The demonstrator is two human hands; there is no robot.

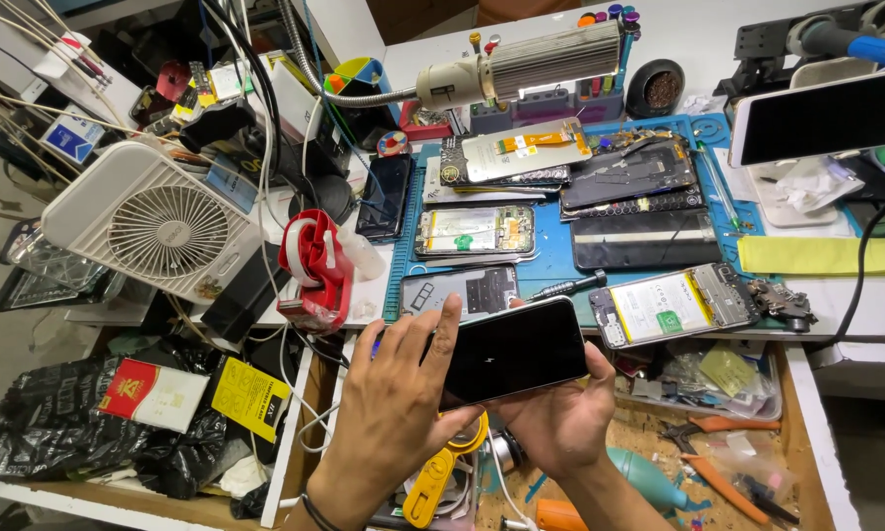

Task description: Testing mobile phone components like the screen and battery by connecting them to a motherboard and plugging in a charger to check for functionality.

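At the far left a white desk fan (pixel 157 228) is standing on the cluttered surface (pixel 855 295), with a red tape dispenser (pixel 314 267) just beside it. The left hand (pixel 395 398) is resting over the left end of a black smartphone (pixel 514 351), its grip spread, fingers (pixel 444 324) lying on the dark screen and reaching past the phone's top edge. The phone is being held in the air, tilted, above an open drawer (pixel 801 413) in front of the surface's near edge. The right hand (pixel 560 413) is cupping the phone from below, its grip pinching the right end with the thumb (pixel 600 362) against the edge. Behind the phone, opened phones (pixel 673 307) with exposed batteries are lying on a blue mat (pixel 555 251). Orange-handled pliers (pixel 723 462) are lying in the drawer at the right.
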